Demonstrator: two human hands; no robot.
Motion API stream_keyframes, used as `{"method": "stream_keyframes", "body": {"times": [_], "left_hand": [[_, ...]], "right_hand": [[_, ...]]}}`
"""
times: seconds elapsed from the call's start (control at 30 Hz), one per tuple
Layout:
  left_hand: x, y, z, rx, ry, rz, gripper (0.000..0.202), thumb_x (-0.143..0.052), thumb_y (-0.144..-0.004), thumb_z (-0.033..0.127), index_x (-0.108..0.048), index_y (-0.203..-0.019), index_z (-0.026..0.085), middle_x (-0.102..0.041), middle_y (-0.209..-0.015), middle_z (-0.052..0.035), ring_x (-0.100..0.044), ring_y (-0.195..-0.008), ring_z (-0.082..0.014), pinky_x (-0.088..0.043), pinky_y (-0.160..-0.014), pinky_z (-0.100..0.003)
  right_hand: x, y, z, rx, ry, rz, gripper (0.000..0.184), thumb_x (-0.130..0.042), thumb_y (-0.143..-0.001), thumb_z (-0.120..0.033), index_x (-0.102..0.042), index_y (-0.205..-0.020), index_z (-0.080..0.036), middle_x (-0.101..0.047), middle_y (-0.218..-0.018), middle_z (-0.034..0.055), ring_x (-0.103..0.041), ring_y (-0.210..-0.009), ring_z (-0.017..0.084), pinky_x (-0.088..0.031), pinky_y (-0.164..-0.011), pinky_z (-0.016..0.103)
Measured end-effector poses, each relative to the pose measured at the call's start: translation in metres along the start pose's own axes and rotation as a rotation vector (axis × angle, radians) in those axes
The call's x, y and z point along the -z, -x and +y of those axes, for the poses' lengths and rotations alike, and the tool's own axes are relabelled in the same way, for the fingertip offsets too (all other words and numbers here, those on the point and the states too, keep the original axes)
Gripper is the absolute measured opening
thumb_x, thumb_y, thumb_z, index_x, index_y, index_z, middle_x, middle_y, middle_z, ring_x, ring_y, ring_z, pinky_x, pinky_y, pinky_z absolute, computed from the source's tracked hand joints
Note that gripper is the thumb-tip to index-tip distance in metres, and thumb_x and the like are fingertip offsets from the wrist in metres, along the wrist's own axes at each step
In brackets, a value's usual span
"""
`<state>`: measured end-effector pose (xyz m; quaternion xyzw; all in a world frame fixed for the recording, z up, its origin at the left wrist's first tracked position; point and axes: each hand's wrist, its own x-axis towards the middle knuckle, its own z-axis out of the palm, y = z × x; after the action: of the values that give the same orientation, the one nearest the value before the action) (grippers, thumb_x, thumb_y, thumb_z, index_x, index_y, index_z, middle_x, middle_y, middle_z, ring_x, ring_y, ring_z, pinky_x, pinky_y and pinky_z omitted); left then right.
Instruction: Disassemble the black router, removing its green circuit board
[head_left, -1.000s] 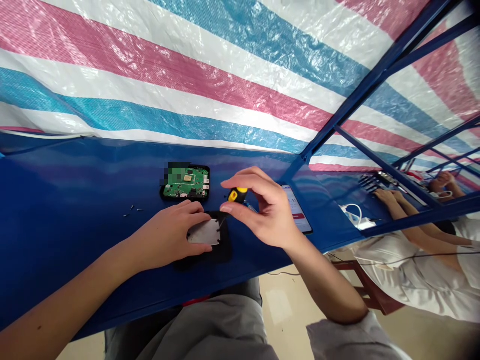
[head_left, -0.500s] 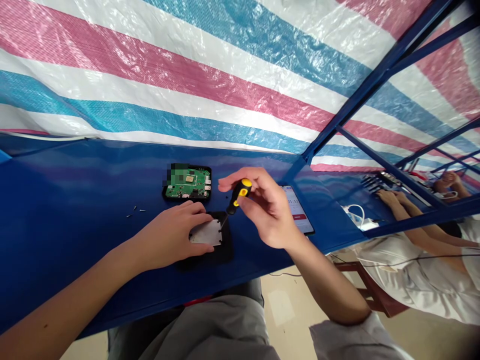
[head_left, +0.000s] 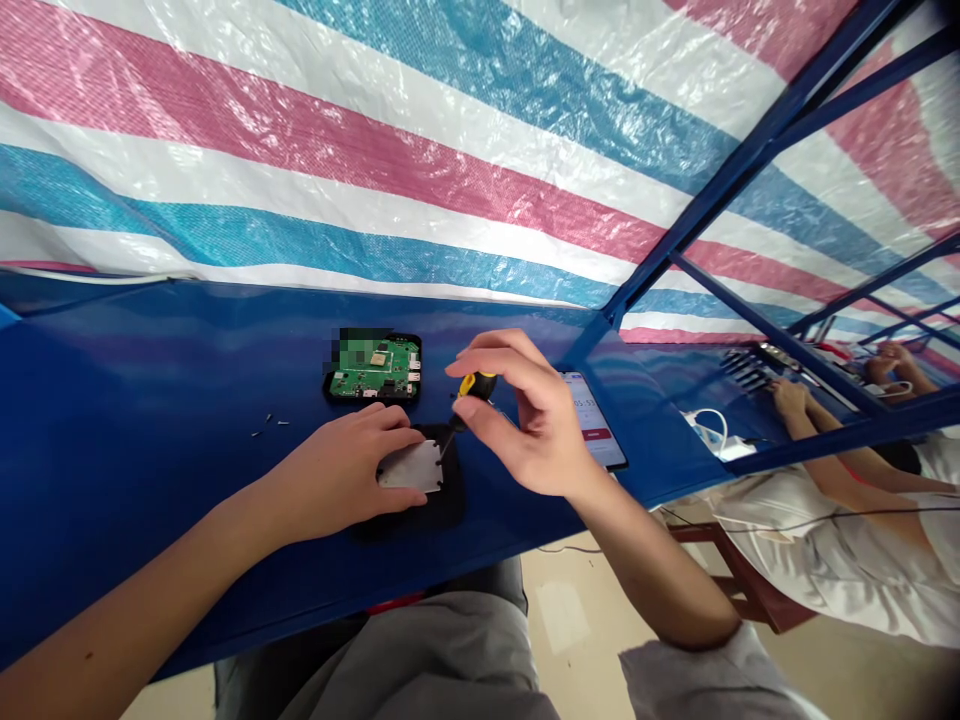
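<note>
My left hand lies on a black square case with a grey metal plate inside it, fingers pressing the plate down on the blue table. My right hand pinches a small screwdriver with a yellow and black handle. Its tip rests at the plate's far right corner. Behind the case lies a second black shell holding a green circuit board.
A few loose screws lie on the table to the left. A phone with a lit screen lies right of my right hand. Another person's arms work at the neighbouring bench on the right. A striped tarp hangs behind.
My right hand's fingers have shifted round the screwdriver handle, which tipped up and came back down, with the tip staying at the plate's corner. My left hand has not moved.
</note>
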<state>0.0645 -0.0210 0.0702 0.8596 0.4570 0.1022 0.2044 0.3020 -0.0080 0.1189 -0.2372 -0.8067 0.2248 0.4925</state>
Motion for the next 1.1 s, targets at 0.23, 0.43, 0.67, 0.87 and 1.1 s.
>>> {"method": "stream_keyframes", "body": {"times": [0.23,0.43,0.67,0.87,1.1], "left_hand": [[-0.001,0.0,-0.001,0.009,-0.011,-0.022,0.056,-0.073,-0.091,0.062,-0.078,-0.134,0.026,-0.073,-0.13,-0.0076,-0.068,-0.122,-0.0326,-0.052,-0.101,-0.039],[0.0,0.0,0.0,0.014,-0.018,-0.019,0.056,-0.075,-0.09,0.062,-0.078,-0.133,0.027,-0.072,-0.139,-0.0077,-0.066,-0.128,-0.0341,-0.053,-0.102,-0.038],[0.0,-0.001,0.0,0.005,0.01,-0.009,0.055,-0.073,-0.09,0.062,-0.079,-0.131,0.026,-0.074,-0.129,-0.0069,-0.07,-0.119,-0.0321,-0.052,-0.104,-0.039],[-0.001,0.0,-0.002,0.005,0.021,-0.009,0.057,-0.072,-0.09,0.064,-0.078,-0.133,0.026,-0.074,-0.13,-0.007,-0.069,-0.12,-0.0329,-0.053,-0.102,-0.041],[-0.001,0.0,0.0,0.01,0.019,-0.006,0.055,-0.072,-0.09,0.063,-0.078,-0.131,0.026,-0.074,-0.129,-0.007,-0.07,-0.118,-0.0323,-0.054,-0.099,-0.04]], "right_hand": [[0.001,-0.001,0.0,-0.02,-0.039,-0.054,0.026,-0.052,-0.106,-0.017,-0.068,-0.124,-0.027,-0.073,-0.128,0.0087,-0.071,-0.124,0.023,-0.062,-0.102,0.041],[-0.005,0.003,0.006,-0.087,-0.151,-0.025,0.032,-0.069,-0.105,-0.028,-0.061,-0.136,-0.027,-0.076,-0.109,0.005,-0.076,-0.099,0.019,-0.065,-0.09,0.035],[0.004,0.002,0.004,-0.058,-0.087,-0.104,0.033,-0.053,-0.105,-0.018,-0.064,-0.134,-0.028,-0.072,-0.115,0.0063,-0.072,-0.107,0.022,-0.064,-0.097,0.042],[-0.002,0.006,0.009,-0.181,-0.342,-0.122,0.031,-0.056,-0.107,-0.025,-0.047,-0.137,-0.03,-0.074,-0.126,0.0079,-0.077,-0.114,0.02,-0.064,-0.102,0.041],[0.003,0.002,0.008,-0.127,-0.233,-0.055,0.017,-0.061,-0.104,-0.022,-0.068,-0.12,-0.026,-0.071,-0.123,0.0075,-0.07,-0.119,0.024,-0.061,-0.106,0.043]]}}
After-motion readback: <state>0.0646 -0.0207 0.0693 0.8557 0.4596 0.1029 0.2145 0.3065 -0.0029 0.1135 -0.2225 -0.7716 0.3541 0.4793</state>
